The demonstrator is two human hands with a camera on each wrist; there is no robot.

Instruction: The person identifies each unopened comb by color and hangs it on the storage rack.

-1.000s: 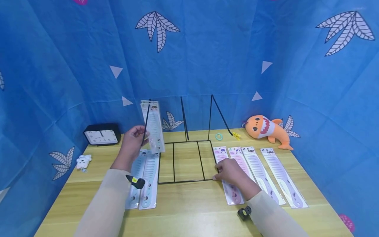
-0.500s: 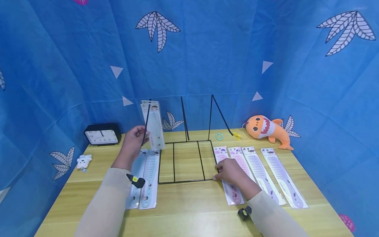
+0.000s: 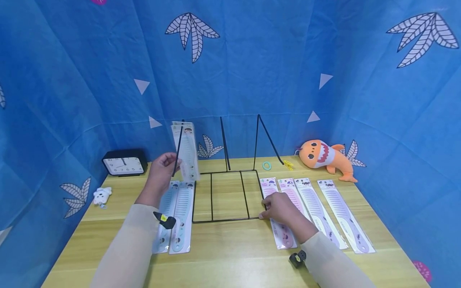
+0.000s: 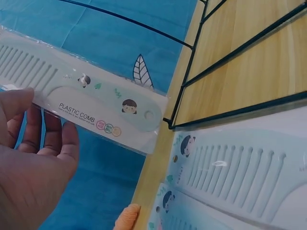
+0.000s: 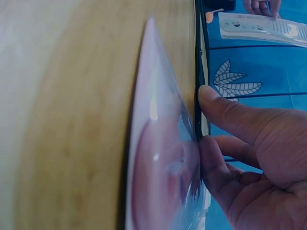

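Note:
A black wire rack (image 3: 230, 172) stands on the table with slanting prongs. At its left prong, light-blue combs in clear packs hang upright, one behind another. My left hand (image 3: 163, 171) pinches the edge of the front packaged comb (image 3: 188, 152); in the left wrist view the thumb lies over the pack (image 4: 110, 108), which reads "PLASTIC COMB". The right hand (image 3: 280, 208) pinches the rack's front right corner between thumb and fingers, over a pink packaged comb (image 3: 279, 232). In the right wrist view, thumb and forefinger meet at the black wire (image 5: 198, 62).
Two light-blue packaged combs (image 3: 182, 224) lie left of the rack. Pink and purple packaged combs (image 3: 345, 216) lie on the right. Behind are a black clock (image 3: 124, 163), a green ring (image 3: 266, 166), a yellow clip (image 3: 288, 165) and an orange plush shark (image 3: 325, 158). A small white plush (image 3: 102, 196) sits left.
The lower end of the front hanging comb pack has risen slightly and swung back in my left hand. My right hand stays at the rack's corner.

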